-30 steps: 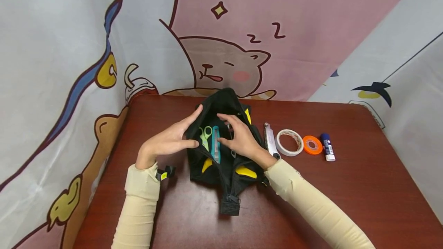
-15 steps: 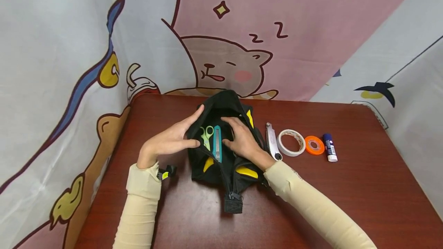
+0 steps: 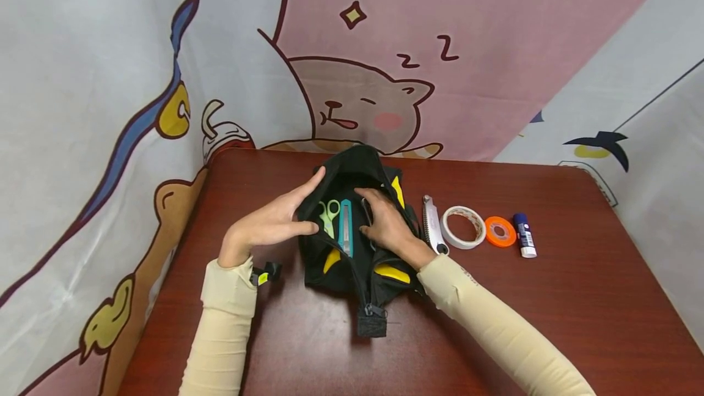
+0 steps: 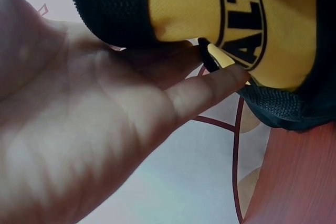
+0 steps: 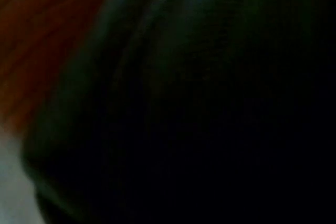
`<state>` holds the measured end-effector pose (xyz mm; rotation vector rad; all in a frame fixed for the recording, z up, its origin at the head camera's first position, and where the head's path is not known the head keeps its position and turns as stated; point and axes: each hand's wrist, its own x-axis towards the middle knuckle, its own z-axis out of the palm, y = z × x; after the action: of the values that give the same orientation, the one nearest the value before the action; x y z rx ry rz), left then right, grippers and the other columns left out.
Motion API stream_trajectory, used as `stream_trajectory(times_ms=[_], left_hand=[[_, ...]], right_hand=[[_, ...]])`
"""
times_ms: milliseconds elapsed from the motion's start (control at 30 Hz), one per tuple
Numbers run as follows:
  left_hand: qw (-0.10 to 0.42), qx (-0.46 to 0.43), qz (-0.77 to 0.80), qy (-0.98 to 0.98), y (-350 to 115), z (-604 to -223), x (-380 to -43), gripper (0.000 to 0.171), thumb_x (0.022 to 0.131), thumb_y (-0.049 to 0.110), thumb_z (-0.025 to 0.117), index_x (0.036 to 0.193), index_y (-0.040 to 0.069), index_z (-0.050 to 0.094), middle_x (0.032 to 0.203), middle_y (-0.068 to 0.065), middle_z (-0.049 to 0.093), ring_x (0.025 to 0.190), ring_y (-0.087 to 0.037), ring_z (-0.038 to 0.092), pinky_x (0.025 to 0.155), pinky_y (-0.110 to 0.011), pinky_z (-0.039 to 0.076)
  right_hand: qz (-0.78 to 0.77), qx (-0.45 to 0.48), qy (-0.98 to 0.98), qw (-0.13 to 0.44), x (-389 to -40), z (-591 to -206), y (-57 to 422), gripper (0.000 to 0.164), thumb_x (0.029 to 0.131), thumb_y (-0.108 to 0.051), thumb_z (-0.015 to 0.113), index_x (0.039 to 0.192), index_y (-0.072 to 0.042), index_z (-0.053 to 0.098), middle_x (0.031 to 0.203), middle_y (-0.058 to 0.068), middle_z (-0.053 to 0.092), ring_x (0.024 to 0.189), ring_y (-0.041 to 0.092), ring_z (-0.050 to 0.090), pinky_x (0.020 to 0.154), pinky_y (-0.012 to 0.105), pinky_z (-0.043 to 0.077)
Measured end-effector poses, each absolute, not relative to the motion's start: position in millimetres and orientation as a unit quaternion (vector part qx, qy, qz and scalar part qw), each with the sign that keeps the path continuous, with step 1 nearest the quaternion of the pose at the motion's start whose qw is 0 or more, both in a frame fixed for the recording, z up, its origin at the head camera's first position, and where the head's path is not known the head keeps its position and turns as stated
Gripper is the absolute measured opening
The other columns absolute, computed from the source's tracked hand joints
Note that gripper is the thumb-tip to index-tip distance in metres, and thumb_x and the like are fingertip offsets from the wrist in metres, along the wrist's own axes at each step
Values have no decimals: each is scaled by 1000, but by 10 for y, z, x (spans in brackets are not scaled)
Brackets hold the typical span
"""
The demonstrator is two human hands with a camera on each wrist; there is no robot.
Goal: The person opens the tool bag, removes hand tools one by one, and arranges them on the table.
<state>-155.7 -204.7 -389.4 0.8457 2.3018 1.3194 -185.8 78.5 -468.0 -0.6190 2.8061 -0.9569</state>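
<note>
A black bag [image 3: 341, 280] with yellow patches stands open on the table. My left hand [image 3: 269, 225] holds its left side, thumb over the rim. In the left wrist view, straight fingers of the left hand [image 4: 205, 93] lie along the bag's yellow panel [image 4: 283, 24]. Inside the bag are green-handled scissors [image 3: 329, 212] and a teal utility knife [image 3: 345, 228]. My right hand [image 3: 387, 225] is inside the bag's right side, thumb and index finger apart. A thin metal thing [image 3: 366, 208] shows between them, mostly hidden. The right wrist view is dark, filled by black cloth [image 5: 184, 103].
Right of the bag, in a row on the table [image 3: 577, 298], lie a whitish tool with a toothed edge [image 3: 432, 225], a white tape roll [image 3: 444, 228], an orange tape roll [image 3: 490, 232] and a glue stick [image 3: 525, 235]. A printed curtain [image 3: 495, 47] hangs behind.
My right hand has shifted slightly right inside the bag, uncovering more of the utility knife and the thin metal thing. The left hand keeps its hold on the bag.
</note>
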Motion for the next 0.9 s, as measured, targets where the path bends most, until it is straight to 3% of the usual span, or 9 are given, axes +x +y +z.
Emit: stream_trajectory(times_ms=[567, 900], left_hand=[[180, 297, 467, 814, -2052, -3902, -1555, 103, 104, 13, 69, 180, 15, -1, 187, -4, -1, 171, -31, 8, 134, -63, 16], [181, 297, 469, 812, -2052, -3891, -1553, 103, 103, 12, 68, 179, 14, -1, 187, -5, -1, 171, -32, 8, 134, -63, 16]], right_hand=[[-312, -209, 925, 55, -1853, -4723, 746, 74, 93, 0, 86, 160, -1, 55, 158, 24, 57, 144, 43, 57, 119, 58, 47], [-337, -221, 915, 11, -1842, -4724, 746, 64, 88, 1, 89, 148, -3, 69, 151, 22, 65, 139, 40, 62, 115, 56, 52]])
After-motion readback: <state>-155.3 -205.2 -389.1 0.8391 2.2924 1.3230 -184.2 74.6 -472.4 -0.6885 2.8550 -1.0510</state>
